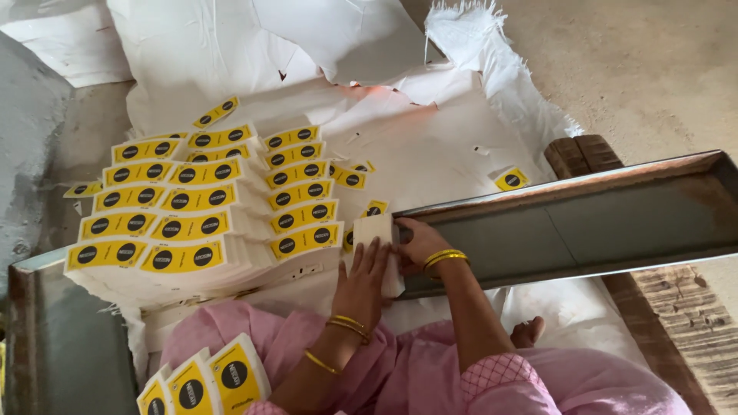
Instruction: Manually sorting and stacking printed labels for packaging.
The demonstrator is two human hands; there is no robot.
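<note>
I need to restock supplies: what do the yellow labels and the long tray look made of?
The yellow labels look like printed card or paper, slightly glossy, stacked in flat white-edged piles. The long tray looks like dull grey sheet metal, with thin folded rims; possibly steel.
</note>
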